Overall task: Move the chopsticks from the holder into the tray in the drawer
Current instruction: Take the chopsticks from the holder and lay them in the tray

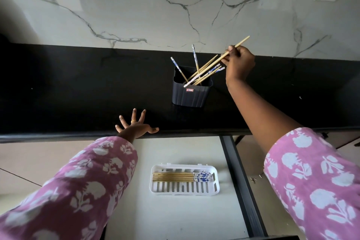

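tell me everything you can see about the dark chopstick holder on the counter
The holder is a dark grey, squarish open tub, plastic by its look, with vertical ribs on its front wall and a small red-and-white label under the rim. It stands upright on the black counter near the marble wall. Wooden and blue-patterned chopsticks lean in it; the right hand pinches one. Neither hand touches the holder itself.

Noted: left sleeve (78, 181) and right sleeve (311, 181), loose pink fabric, white floral print; left hand (134, 125), gold ring (133, 121).
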The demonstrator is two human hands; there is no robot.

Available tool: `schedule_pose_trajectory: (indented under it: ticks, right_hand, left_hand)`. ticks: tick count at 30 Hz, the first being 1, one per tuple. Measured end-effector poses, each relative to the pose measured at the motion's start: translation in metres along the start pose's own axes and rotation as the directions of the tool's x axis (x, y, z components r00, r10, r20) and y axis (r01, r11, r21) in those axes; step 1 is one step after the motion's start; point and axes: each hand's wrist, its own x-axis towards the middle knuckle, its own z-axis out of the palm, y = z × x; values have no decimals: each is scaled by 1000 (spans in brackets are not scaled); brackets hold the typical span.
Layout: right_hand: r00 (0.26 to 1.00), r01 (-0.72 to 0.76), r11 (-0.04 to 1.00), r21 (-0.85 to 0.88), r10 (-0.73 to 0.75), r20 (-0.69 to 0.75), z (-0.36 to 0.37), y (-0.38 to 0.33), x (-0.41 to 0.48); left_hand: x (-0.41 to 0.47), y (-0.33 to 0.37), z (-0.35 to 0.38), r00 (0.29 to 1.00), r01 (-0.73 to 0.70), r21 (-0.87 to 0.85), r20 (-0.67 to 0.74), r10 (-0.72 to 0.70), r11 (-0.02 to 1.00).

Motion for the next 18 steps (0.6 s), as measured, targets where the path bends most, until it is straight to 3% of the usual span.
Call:
schedule_pose_trajectory:
  ticks: [6, 10, 13, 16, 18]
  right_hand:
    - [974, -14, 1000, 24, 8, 225, -7, 7, -36]
    - [908, -45, 999, -13, 47, 417, -4, 26, -70]
    - [810, 31, 980, -197, 91, 579, 2, 52, -104]
    - [689, 249, 901, -355, 94, 719, 2, 91, -142]
    - [564, 404, 824, -396, 117, 818, -3, 116, -165]
  left_hand:
    - [-2, 1, 1, 1000, -4, -7, -10, 3, 1000]
    - [-1, 1, 1, 1000, 6, 2, -10, -6, 1000]
    - [-1, 1, 1, 1000, 4, 21, -15, -3, 1000]
    - [1, 1, 1, 1000, 0, 35, -9, 0, 999]
    - [2, 1, 1, 1000, 3, 42, -5, -3, 999]
